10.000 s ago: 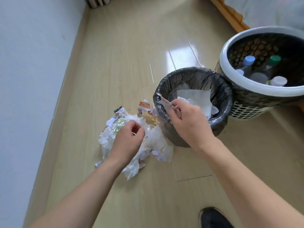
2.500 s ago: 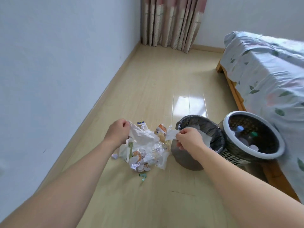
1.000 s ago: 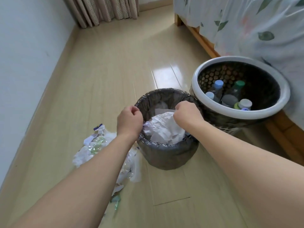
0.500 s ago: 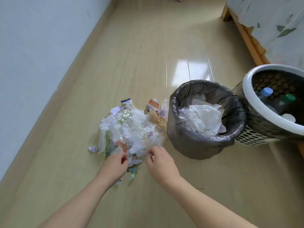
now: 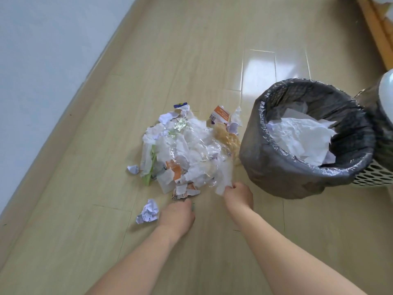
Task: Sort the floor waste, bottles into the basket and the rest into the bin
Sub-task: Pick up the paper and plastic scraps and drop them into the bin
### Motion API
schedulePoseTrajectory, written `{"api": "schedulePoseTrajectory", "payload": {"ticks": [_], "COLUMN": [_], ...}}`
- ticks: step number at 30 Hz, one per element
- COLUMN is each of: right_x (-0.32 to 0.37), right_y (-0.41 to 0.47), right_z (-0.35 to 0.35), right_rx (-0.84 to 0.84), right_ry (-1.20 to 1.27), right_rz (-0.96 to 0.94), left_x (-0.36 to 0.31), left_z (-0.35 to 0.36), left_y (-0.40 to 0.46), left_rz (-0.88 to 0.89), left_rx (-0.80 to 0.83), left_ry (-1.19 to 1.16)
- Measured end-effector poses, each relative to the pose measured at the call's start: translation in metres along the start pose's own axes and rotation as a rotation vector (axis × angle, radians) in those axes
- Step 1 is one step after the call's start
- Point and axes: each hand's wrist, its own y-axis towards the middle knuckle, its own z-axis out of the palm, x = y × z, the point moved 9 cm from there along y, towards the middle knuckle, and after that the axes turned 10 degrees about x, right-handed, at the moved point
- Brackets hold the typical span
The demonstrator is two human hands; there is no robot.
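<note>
A pile of torn paper, clear plastic film and wrappers (image 5: 187,150) lies on the wooden floor, left of the black-lined bin (image 5: 276,167). The bin holds crumpled white paper (image 5: 302,137). Only a slice of the white-rimmed basket (image 5: 386,86) shows at the right edge, and no bottle is in view. My right hand (image 5: 239,194) pinches the near corner of a white plastic sheet (image 5: 223,177) at the pile's right edge. At the pile's near edge my left hand (image 5: 176,213) curls down on a small green scrap (image 5: 193,206), its fingertips hidden.
A crumpled paper ball (image 5: 148,213) lies just left of my left hand, and a smaller one (image 5: 133,169) sits left of the pile. The white wall and skirting (image 5: 63,116) run along the left. A wooden bed frame (image 5: 376,28) is at the top right.
Both hands left the bin and dropped to the pile's near edge. Since half a second ago my right hand has taken the sheet's corner, and my left hand shifted right, uncovering a paper ball.
</note>
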Motion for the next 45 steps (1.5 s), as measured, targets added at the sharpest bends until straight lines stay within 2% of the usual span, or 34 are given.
{"api": "schedulePoseTrajectory", "payload": {"ticks": [5,10,14,16,20,22,24,27,31,34,36,39,40,42,44,45], "right_x": [0.004,0.040,0.082,0.106,0.125,0.118,0.110,0.102,0.092,0.090,0.095,0.125,0.136,0.151,0.146,0.135], "right_y": [-0.030,-0.076,-0.114,-0.115,-0.101,-0.098,-0.095,-0.089,-0.082,-0.085,-0.093,-0.128,-0.141,-0.159,-0.160,-0.153], "right_z": [-0.020,-0.049,-0.068,-0.103,-0.205,-0.241,-0.262,-0.269,-0.266,-0.266,-0.264,-0.233,-0.213,-0.156,-0.091,-0.063], "right_rx": [0.086,0.154,0.321,0.258,-0.103,-0.228,-0.280,-0.261,-0.278,-0.348,-0.431,-0.579,-0.566,-0.432,-0.251,-0.160], "right_ry": [-0.088,-0.175,-0.127,-0.066,0.088,0.137,0.146,0.067,-0.090,-0.184,-0.165,-0.114,-0.119,-0.223,-0.397,-0.444], "right_rz": [-0.108,-0.213,-0.296,-0.372,-0.432,-0.416,-0.397,-0.362,-0.306,-0.297,-0.372,-0.759,-0.915,-1.161,-1.267,-1.255], "left_x": [0.016,0.010,-0.021,-0.042,-0.098,-0.133,-0.169,-0.214,-0.237,-0.218,-0.183,-0.110,-0.087,-0.041,0.000,0.016], "left_z": [-0.042,-0.114,-0.176,-0.213,-0.279,-0.298,-0.305,-0.294,-0.280,-0.276,-0.272,-0.259,-0.250,-0.219,-0.179,-0.156], "left_y": [-0.033,-0.081,-0.111,-0.118,-0.117,-0.109,-0.095,-0.072,-0.057,-0.056,-0.055,-0.056,-0.057,-0.060,-0.061,-0.060], "left_rz": [0.054,0.065,0.120,0.161,0.249,0.287,0.316,0.355,0.343,0.305,0.248,0.116,0.082,0.010,-0.051,-0.071], "left_rx": [0.003,-0.086,-0.161,-0.214,-0.333,-0.362,-0.345,-0.250,-0.230,-0.239,-0.239,-0.258,-0.246,-0.197,-0.116,-0.069], "left_ry": [-0.301,-0.379,-0.384,-0.390,-0.432,-0.434,-0.439,-0.452,-0.434,-0.424,-0.448,-0.486,-0.491,-0.475,-0.408,-0.379]}}
